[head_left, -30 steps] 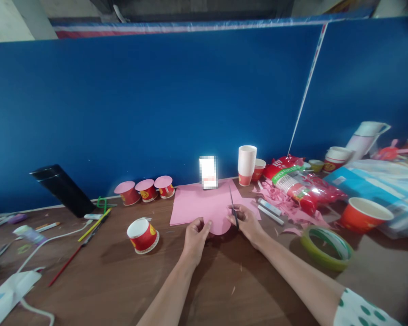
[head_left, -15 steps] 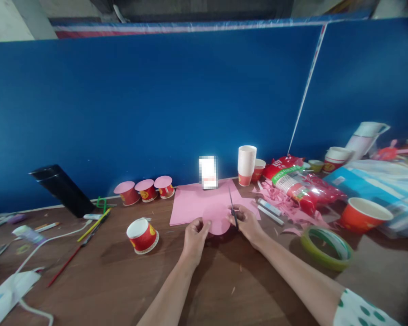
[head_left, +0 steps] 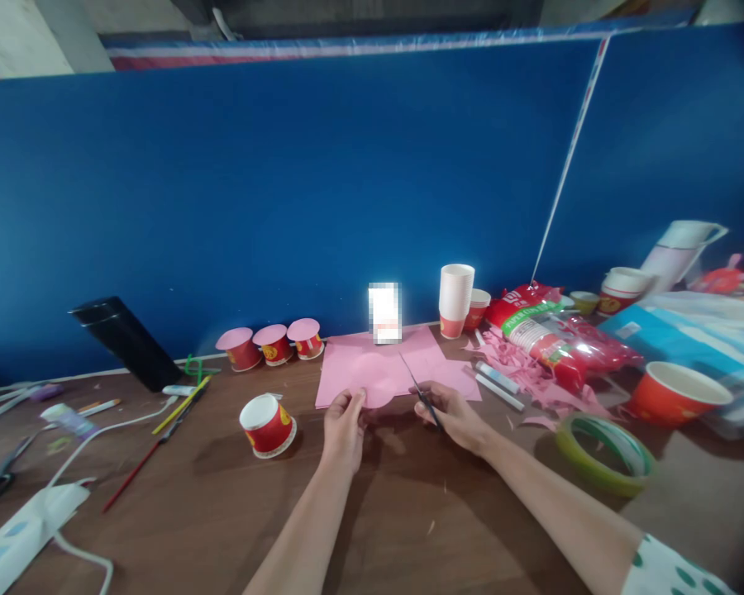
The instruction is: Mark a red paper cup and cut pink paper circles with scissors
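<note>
Between thumb and fingers, my left hand point(head_left: 345, 421) pinches the left edge of a round pink paper disc point(head_left: 377, 385). The disc overlaps the view of the pink paper sheets point(head_left: 341, 368) behind it. My right hand point(head_left: 451, 415) is closed around the dark handles of a pair of scissors point(head_left: 414, 382), whose blades point up and left. A small gap lies between the scissors and the disc. Left of my left hand, a red paper cup point(head_left: 269, 431) stands rim down. Farther back are several red cups point(head_left: 273, 347) topped with pink paper discs.
Pink scraps point(head_left: 514, 364) and a red plastic pack point(head_left: 546, 330) lie at right, near a tape roll point(head_left: 604, 454) and an orange cup point(head_left: 675, 397). Stacked cups point(head_left: 455, 302) stand by the blue partition point(head_left: 347, 165). A black bottle point(head_left: 124, 343) and power strip point(head_left: 21, 537) are at left.
My left hand has drawn the disc left, away from my right hand. The right hand has let go of the disc's edge, and the scissors now tilt more to the left.
</note>
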